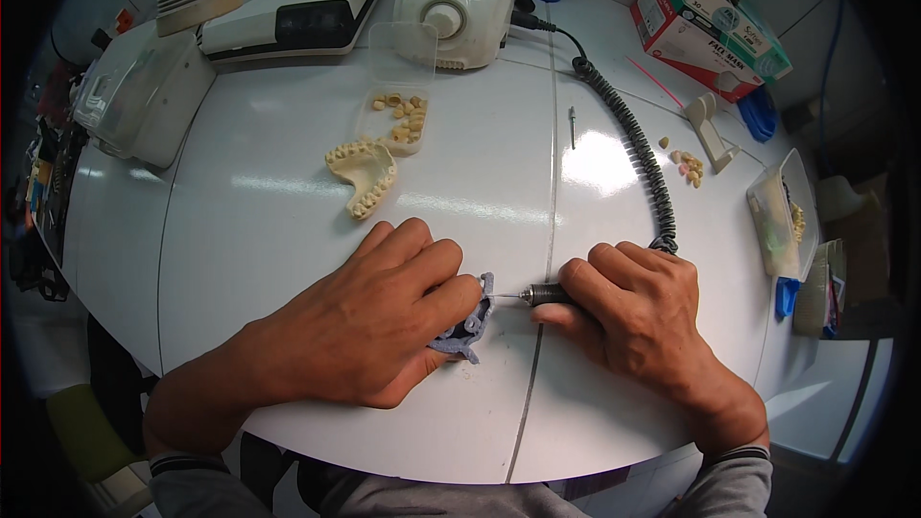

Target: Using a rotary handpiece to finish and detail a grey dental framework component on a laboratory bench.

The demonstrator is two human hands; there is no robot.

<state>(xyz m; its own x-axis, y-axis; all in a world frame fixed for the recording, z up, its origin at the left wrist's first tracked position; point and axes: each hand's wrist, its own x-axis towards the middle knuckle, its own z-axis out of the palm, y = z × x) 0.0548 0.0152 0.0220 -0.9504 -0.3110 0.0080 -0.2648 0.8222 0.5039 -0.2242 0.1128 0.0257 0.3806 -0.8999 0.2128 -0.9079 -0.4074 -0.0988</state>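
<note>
My left hand (398,312) grips a small blue-grey dental framework (464,334), its fingers curled over the far side and the thumb beneath. Part of the piece is hidden behind the fingers. In my right hand (633,312) is a black rotary handpiece (549,294), held level and pointing left. Its thin metal bur meets the framework's upper edge, or comes very close to it. A coiled black cord (633,120) runs from behind my right hand up to the white control unit (456,5). Beyond my left hand lies a cream dental arch model (365,176).
A clear lidded box (429,134) of tooth-coloured crowns stands behind the model. Loose crowns (690,169), a spare bur (573,128) and a cream handpiece stand (711,131) lie at right. Mask boxes (698,34) sit at the back right; a plastic tub (770,216) is near the right edge.
</note>
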